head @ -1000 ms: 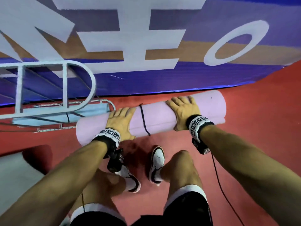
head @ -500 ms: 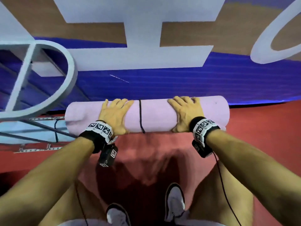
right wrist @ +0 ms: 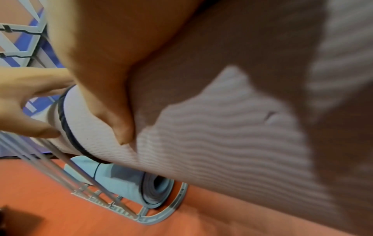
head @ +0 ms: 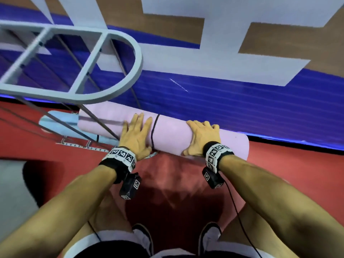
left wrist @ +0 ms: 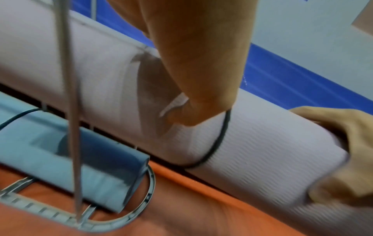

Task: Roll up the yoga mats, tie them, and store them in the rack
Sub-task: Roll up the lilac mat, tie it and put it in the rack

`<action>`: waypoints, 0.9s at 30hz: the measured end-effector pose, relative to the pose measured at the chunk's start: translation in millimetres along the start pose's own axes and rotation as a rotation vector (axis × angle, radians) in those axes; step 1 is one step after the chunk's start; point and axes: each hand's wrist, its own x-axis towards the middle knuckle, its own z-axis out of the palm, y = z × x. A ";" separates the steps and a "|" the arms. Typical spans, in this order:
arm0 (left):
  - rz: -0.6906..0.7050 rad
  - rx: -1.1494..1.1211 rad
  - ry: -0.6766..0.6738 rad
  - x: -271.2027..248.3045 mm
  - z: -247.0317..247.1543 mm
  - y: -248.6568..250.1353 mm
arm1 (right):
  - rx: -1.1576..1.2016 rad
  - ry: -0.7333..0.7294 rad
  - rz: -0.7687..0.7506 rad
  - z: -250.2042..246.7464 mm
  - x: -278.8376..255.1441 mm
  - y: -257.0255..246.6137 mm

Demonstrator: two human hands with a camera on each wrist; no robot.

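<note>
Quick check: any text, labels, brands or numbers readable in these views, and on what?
Wall: large white painted strokes, cropped, not readable as a word.
Wrist bands: black-and-white square code markers only, no letters.
Pink mat, blue mat, rack: no text visible.

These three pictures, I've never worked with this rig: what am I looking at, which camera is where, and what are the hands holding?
There is no machine here: a person works with bare hands and wears three cameras. The big picture comes from the head and looks down at both arms; the black boxes under the wrists are the other two cameras, each looking along its hand.

The left hand and right hand grip a rolled pink mat, tied round with a black cord. Its left end reaches in among the bars of a grey rack. A rolled blue mat, also tied, already lies on the rack's bottom tier, just above the red floor. In the wrist pictures the mat looks white; that is only the lighting.
</note>
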 end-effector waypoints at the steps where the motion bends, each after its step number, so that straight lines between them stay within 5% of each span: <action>1: -0.010 -0.061 0.027 -7.3 6.6 0.4 | 0.007 -0.002 0.000 2.6 3.8 -6.4; 7: -0.058 -0.364 0.195 -41.7 32.4 -8.6 | 0.049 -0.001 -0.045 -1.4 37.4 -60.9; 12: -0.372 -0.904 0.363 -57.2 45.8 -26.7 | 0.098 -0.042 -0.089 -4.2 74.7 -114.9; 19: -0.760 -1.251 0.129 -55.6 79.8 -69.1 | 0.168 -0.058 -0.103 -16.7 112.8 -185.9; 27: -0.738 -1.238 0.079 -49.1 85.4 -90.4 | 0.514 -0.085 -0.177 -2.6 145.6 -229.6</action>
